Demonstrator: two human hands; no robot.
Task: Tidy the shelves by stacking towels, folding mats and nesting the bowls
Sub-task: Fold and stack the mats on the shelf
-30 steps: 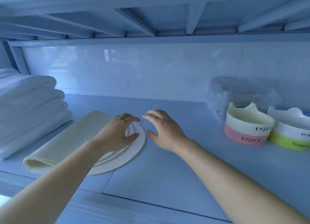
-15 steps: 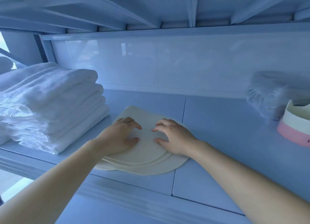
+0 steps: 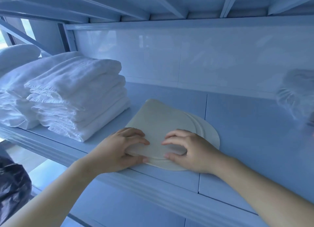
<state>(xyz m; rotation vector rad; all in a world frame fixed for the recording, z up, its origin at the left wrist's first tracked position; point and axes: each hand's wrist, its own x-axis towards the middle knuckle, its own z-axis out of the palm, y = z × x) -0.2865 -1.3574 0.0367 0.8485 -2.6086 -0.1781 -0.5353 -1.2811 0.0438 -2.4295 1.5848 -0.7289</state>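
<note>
Right under my fingers, at the front lip of the pale blue-white shelf board point(image 3: 254, 133), lies the folded cream mat point(image 3: 159, 121), thin and pliable-looking, and I've got it from both sides. My left hand point(image 3: 119, 150) pinches its near edge, thumb tucked at the rim, fingers arched on top. My right hand point(image 3: 190, 152) mirrors that: fingertips bear down on the upper layer, thumb against the same near edge. Two hands because, as I judge it, a floppy sheet like this wants to spring open, and pressing on either side of the middle pins the crease flat.

Beneath it sit the thin round cream mats point(image 3: 210, 135), their curved rims peeking out just beyond my right hand. The folded one rests on them, so the pile has one footprint instead of spreading along the board. It lies close to the front, where I can reach it without stretching.

Out past my left hand, apart from the mats, stands the stack of folded white towels point(image 3: 76, 97), piled several high with edges roughly lined up. That part looks done to me. Far off beyond my right hand there's a blurred clear plastic-wrapped bundle point(image 3: 299, 94); what's inside I can't make out. No bowls in sight from here. Down below my left forearm, under the shelf, a crumpled black plastic bag point(image 3: 11, 184) shows.

Next, I'd guess, the round ones underneath need the same fold.
</note>
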